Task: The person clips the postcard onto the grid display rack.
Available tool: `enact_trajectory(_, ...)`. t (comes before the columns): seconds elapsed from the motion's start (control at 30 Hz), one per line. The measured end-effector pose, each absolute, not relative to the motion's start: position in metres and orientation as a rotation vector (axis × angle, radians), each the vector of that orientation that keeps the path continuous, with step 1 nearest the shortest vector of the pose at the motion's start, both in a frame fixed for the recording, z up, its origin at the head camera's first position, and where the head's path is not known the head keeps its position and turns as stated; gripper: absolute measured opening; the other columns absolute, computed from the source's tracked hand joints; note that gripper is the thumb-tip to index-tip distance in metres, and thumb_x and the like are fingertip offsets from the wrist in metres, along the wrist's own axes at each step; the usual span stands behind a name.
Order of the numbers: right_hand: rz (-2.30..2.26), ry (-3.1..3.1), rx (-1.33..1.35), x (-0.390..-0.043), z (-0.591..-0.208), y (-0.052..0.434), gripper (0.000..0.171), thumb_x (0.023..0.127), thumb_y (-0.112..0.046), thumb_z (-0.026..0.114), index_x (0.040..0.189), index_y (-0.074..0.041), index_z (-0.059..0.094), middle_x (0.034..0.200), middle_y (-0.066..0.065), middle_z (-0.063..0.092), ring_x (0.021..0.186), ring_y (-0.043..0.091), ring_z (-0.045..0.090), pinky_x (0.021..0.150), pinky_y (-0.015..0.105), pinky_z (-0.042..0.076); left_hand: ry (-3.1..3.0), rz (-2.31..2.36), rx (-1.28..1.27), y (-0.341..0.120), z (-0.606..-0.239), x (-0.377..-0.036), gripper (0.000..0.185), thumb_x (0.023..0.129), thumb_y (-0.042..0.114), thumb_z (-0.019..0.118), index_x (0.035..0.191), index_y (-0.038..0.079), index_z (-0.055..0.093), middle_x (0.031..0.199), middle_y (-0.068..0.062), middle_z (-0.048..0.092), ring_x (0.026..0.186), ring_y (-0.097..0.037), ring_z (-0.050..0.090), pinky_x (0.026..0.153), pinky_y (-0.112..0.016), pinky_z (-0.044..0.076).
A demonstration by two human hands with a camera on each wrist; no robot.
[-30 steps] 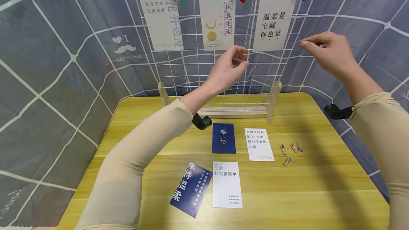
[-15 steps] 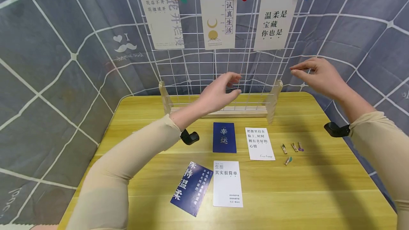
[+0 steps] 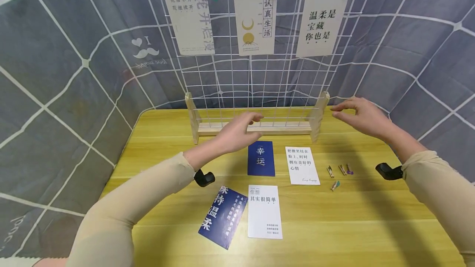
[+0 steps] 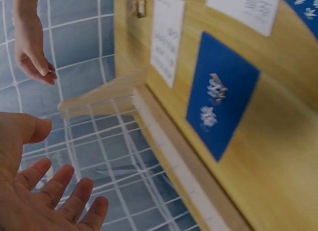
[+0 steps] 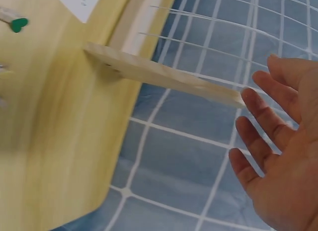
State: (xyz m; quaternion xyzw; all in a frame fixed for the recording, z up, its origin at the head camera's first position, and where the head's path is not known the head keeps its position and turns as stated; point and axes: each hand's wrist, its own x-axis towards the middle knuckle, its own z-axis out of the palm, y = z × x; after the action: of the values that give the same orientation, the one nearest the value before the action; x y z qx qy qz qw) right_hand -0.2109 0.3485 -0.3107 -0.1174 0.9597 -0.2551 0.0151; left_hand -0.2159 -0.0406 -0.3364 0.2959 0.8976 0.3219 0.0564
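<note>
While both hands hang over the far half of the yellow table, I see my left hand empty, fingers loose and spread, just near of the wooden base of the white wire grid. My right hand is empty too, fingers relaxed, beside the grid's right wooden foot. Below the left hand lies a small dark blue card, with a white card to its right. Four little clips lie further right. Nearer me sit a tilted blue card and another white card. Three cards hang clipped along the grid's top.
</note>
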Motion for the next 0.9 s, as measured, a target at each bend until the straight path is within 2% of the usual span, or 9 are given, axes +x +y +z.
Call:
enact_trajectory(0.17, -0.742, 2.947, -0.387, -0.208, -0.332, 0.352, 0.044, 0.105, -0.039, 0.059, 0.13, -0.005, 0.069, 0.136, 0.023, 0.06, 0.13, 0.044, 0.047, 0.096, 0.065, 0.042, 2.739, 0.799, 0.911, -0.048, -0.36, -0.213, 0.062, 0.099, 0.033, 0.067, 0.153, 0.013, 0.046, 0.149, -0.008, 0.051, 0.136, -0.027, 0.048, 0.11, -0.045, 0.041)
enact_trajectory(0.37, -0.65, 2.896, -0.443, -0.199, -0.366, 0.363, 0.038, 0.104, -0.034, 0.062, 0.126, -0.005, 0.072, 0.133, 0.024, 0.062, 0.131, 0.049, 0.047, 0.101, 0.066, 0.04, 2.721, 0.565, 0.875, -0.059, -0.399, -0.207, 0.069, 0.098, 0.037, 0.069, 0.158, 0.015, 0.04, 0.156, -0.012, 0.043, 0.143, -0.034, 0.041, 0.115, -0.05, 0.035)
enact_trajectory(0.53, -0.629, 2.856, -0.448, -0.188, -0.393, 0.372, 0.036, 0.102, -0.03, 0.066, 0.124, -0.003, 0.073, 0.129, 0.025, 0.064, 0.125, 0.052, 0.052, 0.099, 0.066, 0.042, 2.684, 0.541, 0.866, -0.066, -0.426, -0.202, 0.072, 0.098, 0.038, 0.069, 0.159, 0.012, 0.038, 0.157, -0.015, 0.042, 0.144, -0.036, 0.039, 0.116, -0.05, 0.033)
enact_trajectory(0.9, -0.641, 2.903, -0.407, -0.168, -0.433, 0.386, 0.025, 0.099, -0.02, 0.069, 0.119, -0.006, 0.076, 0.125, 0.024, 0.066, 0.122, 0.052, 0.053, 0.099, 0.068, 0.04, 2.617, 0.476, 0.93, -0.07, -0.451, -0.19, 0.074, 0.102, 0.045, 0.059, 0.162, 0.013, 0.03, 0.165, -0.015, 0.028, 0.15, -0.04, 0.026, 0.12, -0.054, 0.023)
